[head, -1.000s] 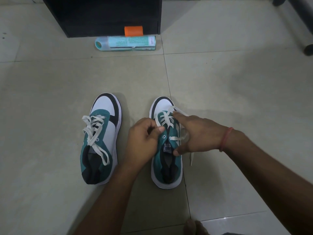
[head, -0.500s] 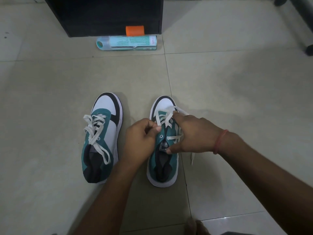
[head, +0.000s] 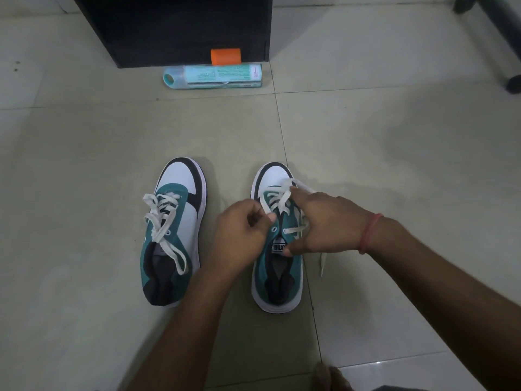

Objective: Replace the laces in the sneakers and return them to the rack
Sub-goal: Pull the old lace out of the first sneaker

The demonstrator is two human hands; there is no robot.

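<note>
On smooth pale tile floor, well short of black rack: right sneaker, left hand fingers pinching flat white lace, right hand fingers curled on lace; left sneaker just beside.

The left hand covers the left side of the right sneaker; what its curled fingers pinch cannot be seen. The right hand hides the sneaker's right eyelets and part of the lace. The black cabinet is cut off by the top edge. Print on the teal tube is too small to read.
</note>
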